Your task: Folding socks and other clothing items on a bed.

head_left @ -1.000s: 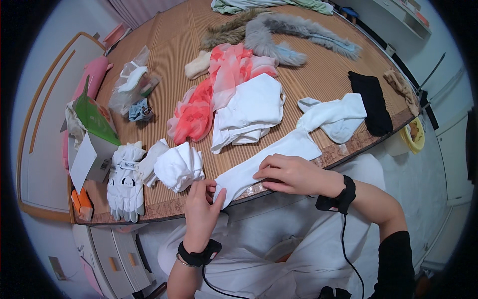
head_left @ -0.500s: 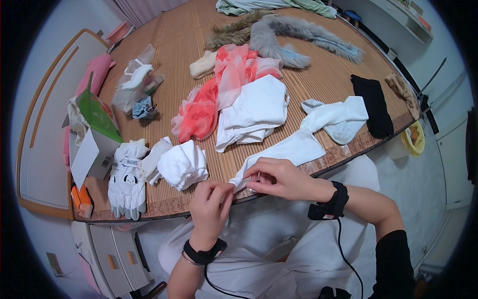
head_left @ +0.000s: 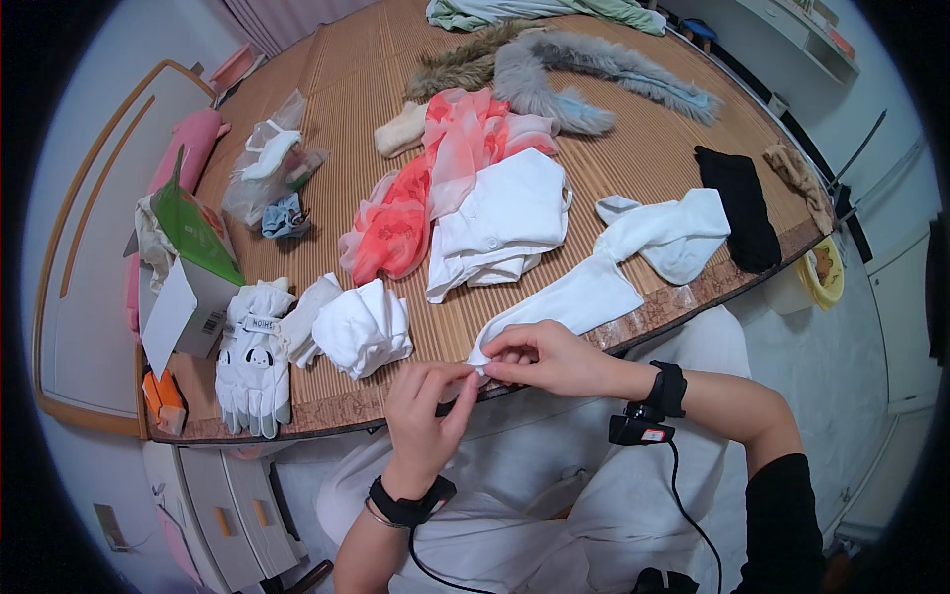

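Two hands work at the near edge of the bed (head_left: 332, 183), which is covered with a slatted brown mat. We find the white stocking (head_left: 574, 297) along this edge, running from our fingertips toward the right. Our left hand (head_left: 424, 408) pinches its narrow end between thumb and forefinger. Our right hand (head_left: 549, 361) grips the same end, its thumb and fingertips closed on the fabric just beside the left fingertips. A dark strap with a small device encircles each wrist.

At the far right end of the stocking, we note a second white piece (head_left: 683, 233), bent over on itself; we cannot tell whether the two are joined. A folded black cloth (head_left: 737, 210) lies just beyond it to the right.

To the left of our hands, we locate a bundled white cloth (head_left: 363, 329), then a pair of white gloves (head_left: 253, 361) laid fingers toward us. Behind these sits the folded white garment (head_left: 505, 223), resting partly against a red and pink scarf (head_left: 396, 218). Farther back, we observe a grey furry strip (head_left: 529, 74), curved across the mat.
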Available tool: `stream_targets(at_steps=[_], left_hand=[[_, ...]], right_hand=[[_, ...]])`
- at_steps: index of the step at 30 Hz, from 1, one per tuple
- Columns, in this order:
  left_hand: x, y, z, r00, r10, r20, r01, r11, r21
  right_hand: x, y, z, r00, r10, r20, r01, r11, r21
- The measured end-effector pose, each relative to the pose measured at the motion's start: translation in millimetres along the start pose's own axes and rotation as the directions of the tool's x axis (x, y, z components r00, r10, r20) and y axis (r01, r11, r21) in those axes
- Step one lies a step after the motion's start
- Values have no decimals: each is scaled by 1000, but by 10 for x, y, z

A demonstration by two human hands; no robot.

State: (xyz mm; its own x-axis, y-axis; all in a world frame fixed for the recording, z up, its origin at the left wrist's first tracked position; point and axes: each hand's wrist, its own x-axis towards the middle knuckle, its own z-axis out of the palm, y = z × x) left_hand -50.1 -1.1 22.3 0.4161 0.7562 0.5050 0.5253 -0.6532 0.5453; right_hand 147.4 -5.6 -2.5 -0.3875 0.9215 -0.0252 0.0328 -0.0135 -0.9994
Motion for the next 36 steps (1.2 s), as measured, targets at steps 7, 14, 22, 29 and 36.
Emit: stream_targets(at_steps=[7, 14, 22, 29, 36], left_hand=[[20, 12, -10, 999, -43, 1, 43, 999, -12], [23, -15, -27, 995, 94, -13, -91, 985, 145], [17, -71, -75, 987, -154, -38, 154, 988, 10], [12, -115, -23, 970, -240, -28, 241, 970, 37], [43, -116, 10, 955, -297, 6, 294, 947, 129]], right_hand=[[-1, -30, 1, 1000, 13, 18, -12, 998, -57], [-7, -66, 2, 1000, -6, 18, 9, 991, -131], [21, -28, -26, 990, -137, -15, 126, 945, -303], [10, -131, -62, 973, -149, -176, 80, 933, -350], [-97, -176, -371, 950, -294, -110, 129, 684, -718]])
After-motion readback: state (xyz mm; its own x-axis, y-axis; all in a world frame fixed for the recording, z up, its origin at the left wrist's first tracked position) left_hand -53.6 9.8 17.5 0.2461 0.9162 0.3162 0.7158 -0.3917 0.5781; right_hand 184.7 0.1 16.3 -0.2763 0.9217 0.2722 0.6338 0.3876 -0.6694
